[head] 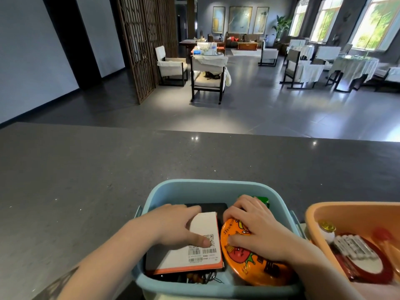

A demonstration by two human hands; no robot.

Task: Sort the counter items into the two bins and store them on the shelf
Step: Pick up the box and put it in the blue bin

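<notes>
Both hands are down inside the blue bin [173, 189]. The left hand [173, 226] grips the white box [203, 241], fingers over its far edge and thumb pressed on the printed codes. The right hand [255, 228] rests on the orange snack packet [249, 263] with fingers bent over it; whether it truly holds it, I cannot tell. A black item [207, 206] and a green packet [263, 200] lie beyond. The orange bin [313, 224] sits just right, on the grey bench [86, 169].
</notes>
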